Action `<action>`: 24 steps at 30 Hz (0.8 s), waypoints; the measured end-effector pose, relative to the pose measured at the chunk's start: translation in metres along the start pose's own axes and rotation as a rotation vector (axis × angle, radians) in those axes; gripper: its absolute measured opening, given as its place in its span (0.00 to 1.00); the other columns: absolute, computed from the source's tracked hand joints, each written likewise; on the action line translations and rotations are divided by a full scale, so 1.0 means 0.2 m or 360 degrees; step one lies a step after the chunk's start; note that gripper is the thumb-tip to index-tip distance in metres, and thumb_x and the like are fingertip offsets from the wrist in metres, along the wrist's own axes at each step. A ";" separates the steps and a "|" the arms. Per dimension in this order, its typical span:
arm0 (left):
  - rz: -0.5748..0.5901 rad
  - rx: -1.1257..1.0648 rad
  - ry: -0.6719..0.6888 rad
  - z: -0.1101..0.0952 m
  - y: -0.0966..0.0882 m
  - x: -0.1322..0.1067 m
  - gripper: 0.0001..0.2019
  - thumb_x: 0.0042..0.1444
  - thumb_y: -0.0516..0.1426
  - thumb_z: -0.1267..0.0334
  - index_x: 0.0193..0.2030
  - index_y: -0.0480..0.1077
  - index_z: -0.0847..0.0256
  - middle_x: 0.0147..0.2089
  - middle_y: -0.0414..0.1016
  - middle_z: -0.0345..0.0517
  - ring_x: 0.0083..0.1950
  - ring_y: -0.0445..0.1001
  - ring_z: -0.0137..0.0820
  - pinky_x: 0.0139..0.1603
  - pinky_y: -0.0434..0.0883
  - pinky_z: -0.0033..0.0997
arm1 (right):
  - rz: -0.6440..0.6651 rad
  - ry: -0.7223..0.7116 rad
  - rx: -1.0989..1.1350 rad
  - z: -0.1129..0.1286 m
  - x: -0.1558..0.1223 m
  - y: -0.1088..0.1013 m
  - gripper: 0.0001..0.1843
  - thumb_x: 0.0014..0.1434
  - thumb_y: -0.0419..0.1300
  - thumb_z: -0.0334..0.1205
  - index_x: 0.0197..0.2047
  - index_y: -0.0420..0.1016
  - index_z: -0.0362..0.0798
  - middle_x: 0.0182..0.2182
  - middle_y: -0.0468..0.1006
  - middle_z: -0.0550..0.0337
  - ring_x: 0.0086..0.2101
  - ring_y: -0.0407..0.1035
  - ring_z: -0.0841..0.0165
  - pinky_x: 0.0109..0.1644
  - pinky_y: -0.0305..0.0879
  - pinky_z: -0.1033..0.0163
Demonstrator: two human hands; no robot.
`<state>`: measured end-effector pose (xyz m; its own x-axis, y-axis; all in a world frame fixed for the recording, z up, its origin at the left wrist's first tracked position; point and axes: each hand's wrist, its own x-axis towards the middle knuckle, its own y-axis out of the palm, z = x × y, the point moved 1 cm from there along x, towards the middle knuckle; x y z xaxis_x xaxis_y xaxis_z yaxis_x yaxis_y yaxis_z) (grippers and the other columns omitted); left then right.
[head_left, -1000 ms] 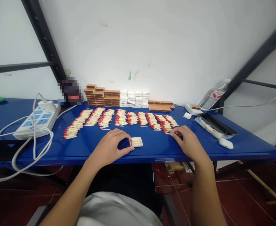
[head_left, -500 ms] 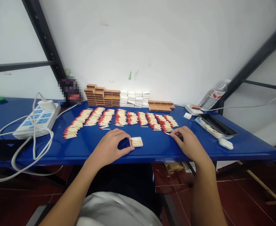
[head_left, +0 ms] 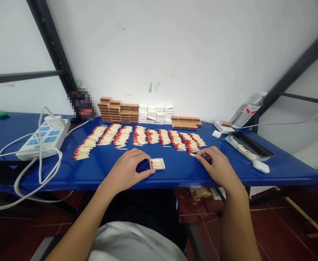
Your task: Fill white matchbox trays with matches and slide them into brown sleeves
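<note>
My left hand [head_left: 129,166] grips the left end of a small white matchbox tray [head_left: 163,164] between thumb and fingers, near the table's front edge. Several red-headed matches [head_left: 157,165] lie inside it, heads to the left. Over on the right, my right hand [head_left: 214,161] has thumb and index finger pinched on the end of a match [head_left: 193,154], at the near edge of the rightmost match heap [head_left: 194,146]. Further heaps of matches [head_left: 139,136] spread in slanted rows across the table behind the tray.
Along the wall stand stacked brown matchbox sleeves [head_left: 119,112], white trays [head_left: 155,115] and a low brown stack [head_left: 186,122]. A power strip [head_left: 43,139] with looping cables sits left. At right are a bottle [head_left: 247,108], a black tray [head_left: 252,143] and a white earbud case [head_left: 261,166].
Almost nothing differs. Both hands keep their places, the left on the tray and the right at the match; the whole view has shifted very slightly.
</note>
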<state>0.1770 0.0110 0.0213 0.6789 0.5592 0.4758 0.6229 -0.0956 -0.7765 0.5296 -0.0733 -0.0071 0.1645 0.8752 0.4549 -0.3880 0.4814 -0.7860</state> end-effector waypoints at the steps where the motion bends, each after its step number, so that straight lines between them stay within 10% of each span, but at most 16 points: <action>1: -0.0002 0.0001 0.0003 0.00 0.00 0.00 0.12 0.66 0.67 0.53 0.50 0.78 0.55 0.51 0.84 0.47 0.54 0.81 0.43 0.57 0.75 0.45 | 0.0003 0.0001 -0.0005 0.00 0.00 0.00 0.12 0.72 0.58 0.49 0.43 0.78 0.52 0.40 0.75 0.53 0.40 0.71 0.57 0.48 0.69 0.51; 24: -0.0009 0.0018 0.0020 0.01 0.01 0.00 0.12 0.66 0.68 0.54 0.51 0.78 0.56 0.51 0.84 0.46 0.54 0.80 0.43 0.58 0.74 0.45 | 0.0117 0.0023 0.0061 0.00 0.01 -0.01 0.14 0.71 0.59 0.52 0.39 0.76 0.53 0.41 0.76 0.51 0.43 0.71 0.54 0.51 0.69 0.48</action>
<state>0.1772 0.0121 0.0196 0.6800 0.5496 0.4853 0.6225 -0.0831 -0.7782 0.5300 -0.0719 -0.0048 0.1472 0.9089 0.3902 -0.4340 0.4139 -0.8002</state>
